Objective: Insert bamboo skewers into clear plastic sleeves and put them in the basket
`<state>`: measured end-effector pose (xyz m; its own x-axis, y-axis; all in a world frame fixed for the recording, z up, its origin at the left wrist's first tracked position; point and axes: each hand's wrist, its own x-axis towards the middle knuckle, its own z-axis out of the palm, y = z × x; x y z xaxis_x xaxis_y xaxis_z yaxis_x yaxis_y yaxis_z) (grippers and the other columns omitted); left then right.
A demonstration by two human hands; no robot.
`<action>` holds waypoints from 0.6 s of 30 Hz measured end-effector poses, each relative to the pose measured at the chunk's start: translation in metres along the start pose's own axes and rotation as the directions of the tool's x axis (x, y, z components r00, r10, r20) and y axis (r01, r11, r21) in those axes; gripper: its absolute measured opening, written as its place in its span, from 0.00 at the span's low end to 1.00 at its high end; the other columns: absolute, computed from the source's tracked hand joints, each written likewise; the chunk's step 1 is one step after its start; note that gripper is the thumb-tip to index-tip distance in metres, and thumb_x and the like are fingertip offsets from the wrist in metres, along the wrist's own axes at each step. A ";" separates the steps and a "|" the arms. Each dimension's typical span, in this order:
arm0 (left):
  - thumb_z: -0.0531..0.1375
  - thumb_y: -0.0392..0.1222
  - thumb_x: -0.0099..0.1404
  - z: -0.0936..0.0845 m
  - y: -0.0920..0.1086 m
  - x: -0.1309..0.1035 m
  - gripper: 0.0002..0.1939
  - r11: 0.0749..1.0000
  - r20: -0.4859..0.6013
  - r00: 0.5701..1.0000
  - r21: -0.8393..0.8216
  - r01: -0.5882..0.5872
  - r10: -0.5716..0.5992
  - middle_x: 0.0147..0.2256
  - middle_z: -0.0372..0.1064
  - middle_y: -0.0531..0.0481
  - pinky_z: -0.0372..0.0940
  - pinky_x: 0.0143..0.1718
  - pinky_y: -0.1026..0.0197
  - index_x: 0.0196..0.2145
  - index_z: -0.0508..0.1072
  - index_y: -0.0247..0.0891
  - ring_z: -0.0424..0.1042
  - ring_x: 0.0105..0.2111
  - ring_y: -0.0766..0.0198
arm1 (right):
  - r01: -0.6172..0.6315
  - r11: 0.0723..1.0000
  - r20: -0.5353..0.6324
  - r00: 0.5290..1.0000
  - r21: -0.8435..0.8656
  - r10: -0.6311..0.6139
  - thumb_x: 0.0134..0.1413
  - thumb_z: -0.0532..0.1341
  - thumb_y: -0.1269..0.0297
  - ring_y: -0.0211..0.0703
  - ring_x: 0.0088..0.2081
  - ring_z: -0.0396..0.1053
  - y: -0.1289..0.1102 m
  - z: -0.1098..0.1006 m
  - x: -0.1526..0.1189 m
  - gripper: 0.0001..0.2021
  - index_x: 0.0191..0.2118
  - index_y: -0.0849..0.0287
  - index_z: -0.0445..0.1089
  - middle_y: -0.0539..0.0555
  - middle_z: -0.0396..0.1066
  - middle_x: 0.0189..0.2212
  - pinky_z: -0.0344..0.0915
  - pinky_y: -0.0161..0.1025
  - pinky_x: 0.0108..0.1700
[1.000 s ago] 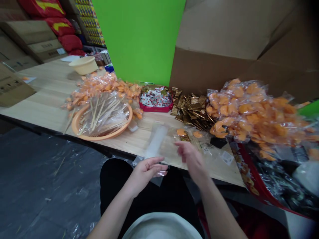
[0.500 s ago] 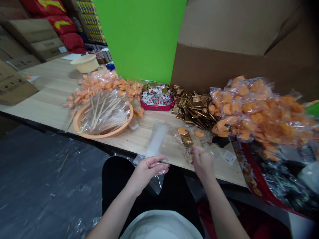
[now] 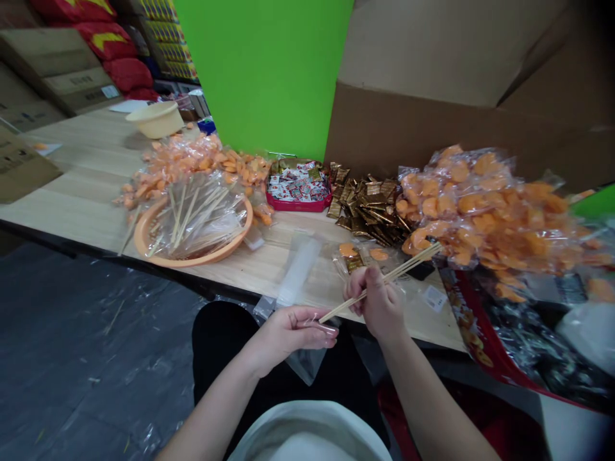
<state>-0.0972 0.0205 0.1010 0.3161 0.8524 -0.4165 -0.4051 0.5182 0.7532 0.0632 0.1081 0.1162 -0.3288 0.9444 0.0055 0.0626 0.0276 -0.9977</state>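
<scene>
My right hand is closed around a few thin wooden sticks, held at a slant. Their lower ends reach the mouth of a clear plastic bag, which my left hand grips between thumb and fingers over my lap. How far the sticks go into the bag I cannot tell. On the table edge just beyond lies a stack of clear bags. Behind my right hand are orange pieces and a gold packet, partly covered by the hand.
An orange basin holds bagged sticks. A pink-red tray of small sachets stands beside a heap of gold packets. Bagged orange pieces pile up on the right, above a red box. A cream bowl sits far left.
My right hand has picked up the wooden sticks from the table and brought them left to the bag. My left hand keeps its hold on the bag, slightly lower and further right.
</scene>
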 end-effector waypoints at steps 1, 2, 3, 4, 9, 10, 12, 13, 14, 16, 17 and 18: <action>0.66 0.39 0.52 0.000 0.000 0.000 0.20 1.000 0.009 1.000 0.011 0.003 -0.004 0.39 0.74 0.41 0.65 0.46 0.55 0.44 0.73 0.34 0.74 0.38 0.57 | -0.005 1.000 -0.010 1.000 0.025 0.005 0.53 0.44 0.38 0.33 0.14 0.55 0.000 0.000 -0.001 0.28 0.18 0.56 0.57 0.48 0.56 0.11 0.52 0.32 0.15; 0.66 0.40 0.52 0.001 0.000 0.001 0.20 1.000 0.008 1.000 0.021 0.007 -0.007 0.39 0.74 0.41 0.65 0.46 0.55 0.44 0.73 0.35 0.74 0.38 0.57 | -0.007 0.999 -0.020 1.000 0.053 0.008 0.53 0.45 0.38 0.33 0.14 0.55 0.000 0.000 -0.001 0.27 0.18 0.56 0.57 0.48 0.56 0.11 0.52 0.32 0.15; 0.66 0.40 0.52 0.001 0.000 0.001 0.19 0.999 0.002 1.000 0.033 0.011 -0.011 0.39 0.74 0.42 0.66 0.45 0.56 0.43 0.74 0.35 0.74 0.38 0.57 | -0.011 0.997 -0.026 1.000 0.075 0.013 0.53 0.46 0.39 0.33 0.14 0.54 0.001 0.000 -0.001 0.27 0.18 0.56 0.57 0.47 0.56 0.11 0.51 0.32 0.16; 0.66 0.40 0.52 0.002 0.000 0.002 0.19 0.999 -0.005 1.000 0.051 0.013 -0.013 0.39 0.75 0.42 0.66 0.44 0.57 0.43 0.74 0.35 0.74 0.38 0.58 | -0.019 0.996 -0.024 0.999 0.086 0.021 0.54 0.47 0.40 0.33 0.14 0.54 0.002 0.000 -0.001 0.26 0.18 0.57 0.58 0.47 0.56 0.11 0.51 0.32 0.16; 0.65 0.41 0.53 0.002 -0.001 0.004 0.20 0.996 0.006 1.000 0.087 0.009 -0.010 0.37 0.75 0.42 0.66 0.44 0.57 0.44 0.73 0.35 0.74 0.37 0.58 | -0.033 0.980 -0.010 0.999 0.198 0.036 0.54 0.49 0.42 0.31 0.13 0.52 0.013 0.000 0.001 0.25 0.17 0.58 0.59 0.45 0.54 0.10 0.47 0.31 0.14; 0.65 0.40 0.53 0.002 -0.001 0.004 0.21 0.997 0.014 1.000 0.072 0.011 -0.012 0.38 0.75 0.42 0.65 0.46 0.55 0.45 0.73 0.35 0.74 0.38 0.58 | -0.036 0.972 -0.006 0.999 0.233 0.038 0.54 0.50 0.43 0.31 0.12 0.52 0.015 -0.001 0.001 0.25 0.17 0.58 0.59 0.45 0.54 0.10 0.47 0.31 0.14; 0.65 0.40 0.53 0.001 -0.001 0.005 0.22 0.999 0.030 0.999 0.051 0.011 -0.012 0.38 0.75 0.42 0.65 0.47 0.53 0.47 0.72 0.35 0.74 0.39 0.57 | -0.061 0.960 0.003 0.998 0.273 0.062 0.55 0.50 0.44 0.30 0.12 0.52 0.016 0.000 0.002 0.25 0.17 0.58 0.58 0.45 0.54 0.10 0.46 0.30 0.14; 0.65 0.40 0.53 0.001 -0.002 0.005 0.22 0.999 0.036 0.999 0.048 0.008 -0.009 0.38 0.75 0.42 0.65 0.47 0.52 0.47 0.72 0.35 0.74 0.40 0.57 | -0.082 0.958 0.010 0.997 0.273 0.082 0.55 0.50 0.44 0.30 0.12 0.51 0.016 0.000 0.001 0.25 0.18 0.58 0.58 0.45 0.54 0.10 0.46 0.30 0.14; 0.65 0.40 0.53 0.001 -0.002 0.005 0.22 0.999 0.042 0.999 0.050 0.004 -0.007 0.38 0.75 0.42 0.65 0.47 0.52 0.46 0.72 0.36 0.73 0.40 0.57 | -0.099 0.961 0.015 0.995 0.259 0.099 0.55 0.49 0.44 0.30 0.12 0.51 0.016 0.001 0.001 0.25 0.18 0.58 0.58 0.45 0.54 0.10 0.45 0.30 0.14; 0.65 0.39 0.53 0.002 -0.002 0.006 0.21 0.998 0.058 0.998 0.057 0.002 -0.005 0.38 0.75 0.43 0.65 0.47 0.52 0.45 0.73 0.36 0.74 0.40 0.57 | -0.114 0.971 0.030 0.993 0.208 0.110 0.55 0.49 0.44 0.31 0.12 0.50 0.015 0.004 -0.002 0.25 0.17 0.58 0.58 0.45 0.53 0.10 0.45 0.31 0.14; 0.65 0.39 0.53 0.002 -0.002 0.006 0.20 0.998 0.065 0.998 0.062 0.004 -0.008 0.38 0.75 0.43 0.65 0.47 0.53 0.45 0.73 0.36 0.74 0.39 0.57 | -0.109 0.978 0.044 0.994 0.179 0.103 0.55 0.48 0.44 0.31 0.12 0.50 0.015 0.006 -0.004 0.26 0.17 0.58 0.58 0.45 0.52 0.10 0.45 0.31 0.14; 0.65 0.39 0.53 0.002 -0.002 0.007 0.20 0.998 0.072 0.997 0.068 0.007 -0.012 0.39 0.74 0.43 0.65 0.47 0.53 0.45 0.73 0.36 0.74 0.39 0.58 | -0.098 0.984 0.061 0.994 0.146 0.090 0.56 0.48 0.44 0.31 0.12 0.50 0.014 0.009 -0.006 0.26 0.17 0.58 0.58 0.45 0.52 0.10 0.46 0.31 0.14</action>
<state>-0.0923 0.0248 0.0979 0.3821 0.8388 -0.3879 -0.3432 0.5186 0.7831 0.0578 0.0995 0.1012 -0.3792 0.9211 -0.0886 -0.0441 -0.1136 -0.9925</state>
